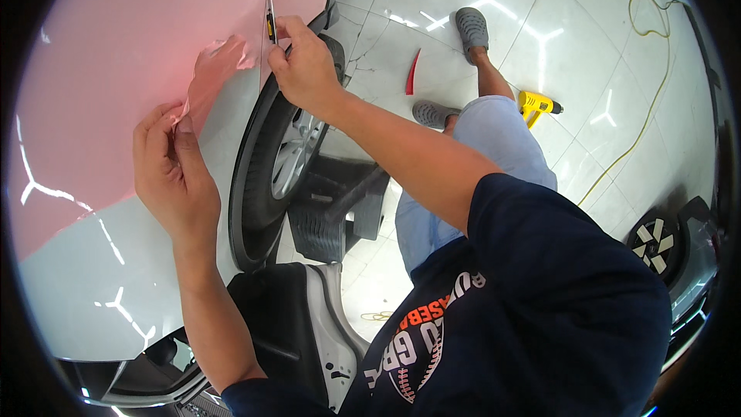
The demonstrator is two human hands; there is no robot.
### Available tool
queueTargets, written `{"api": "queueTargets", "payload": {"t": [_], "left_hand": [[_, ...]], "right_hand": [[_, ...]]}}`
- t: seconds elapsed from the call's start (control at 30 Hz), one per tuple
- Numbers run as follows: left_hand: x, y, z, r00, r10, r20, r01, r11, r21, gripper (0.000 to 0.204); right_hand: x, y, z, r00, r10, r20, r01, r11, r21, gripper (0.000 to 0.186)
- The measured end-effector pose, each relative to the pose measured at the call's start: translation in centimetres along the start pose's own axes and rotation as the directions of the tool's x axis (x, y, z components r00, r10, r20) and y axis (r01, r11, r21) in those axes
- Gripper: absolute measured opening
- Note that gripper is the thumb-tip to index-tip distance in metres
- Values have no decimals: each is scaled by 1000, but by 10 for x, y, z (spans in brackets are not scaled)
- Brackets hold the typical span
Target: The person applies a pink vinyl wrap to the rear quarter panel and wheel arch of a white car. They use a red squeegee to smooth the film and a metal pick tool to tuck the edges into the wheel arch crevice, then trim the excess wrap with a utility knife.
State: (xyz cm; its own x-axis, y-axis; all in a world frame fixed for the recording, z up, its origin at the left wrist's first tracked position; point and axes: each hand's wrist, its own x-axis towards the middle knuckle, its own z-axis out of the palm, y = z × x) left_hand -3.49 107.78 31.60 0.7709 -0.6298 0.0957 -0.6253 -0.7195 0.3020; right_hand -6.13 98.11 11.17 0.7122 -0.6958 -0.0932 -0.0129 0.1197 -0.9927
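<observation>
Pink film [116, 100] covers much of the pale car body panel [116, 262]. Its loose edge is peeled up into a crumpled flap [216, 69]. My left hand [176, 166] pinches this edge between thumb and fingers, low on the flap. Close to the panel gap above the wheel arch, my right hand [309, 66] grips a slim utility knife [271, 25] with a black and yellow body. The knife's blade points away along the gap; whether it touches the film I cannot tell.
Beside the panel are a car wheel [289, 154] and a dark plastic step stool [336, 208]. On the tiled floor lie a red curved strip [414, 72], a yellow heat gun [538, 104] and a long yellow cord [660, 96]. An open car door [270, 316] stands near me.
</observation>
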Motion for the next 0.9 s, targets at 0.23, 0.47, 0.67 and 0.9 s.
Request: {"api": "queueTargets", "payload": {"t": [0.23,0.47,0.67,0.9], "left_hand": [[4,2,1,1000,25,-2,-25,999,42,15],[1,-1,2,1000,7,-5,-7,1000,-6,15],[1,-1,2,1000,-15,9,15,1000,0,16],[2,-1,1,999,-30,9,30,999,17,16]], "right_hand": [[-8,5,5,1000,13,-3,-13,1000,-1,33],[-11,6,7,1000,26,-10,-26,1000,5,32],[-18,3,5,997,77,25,-76,997,-8,33],[-27,5,8,998,65,23,-65,998,-5,35]]}}
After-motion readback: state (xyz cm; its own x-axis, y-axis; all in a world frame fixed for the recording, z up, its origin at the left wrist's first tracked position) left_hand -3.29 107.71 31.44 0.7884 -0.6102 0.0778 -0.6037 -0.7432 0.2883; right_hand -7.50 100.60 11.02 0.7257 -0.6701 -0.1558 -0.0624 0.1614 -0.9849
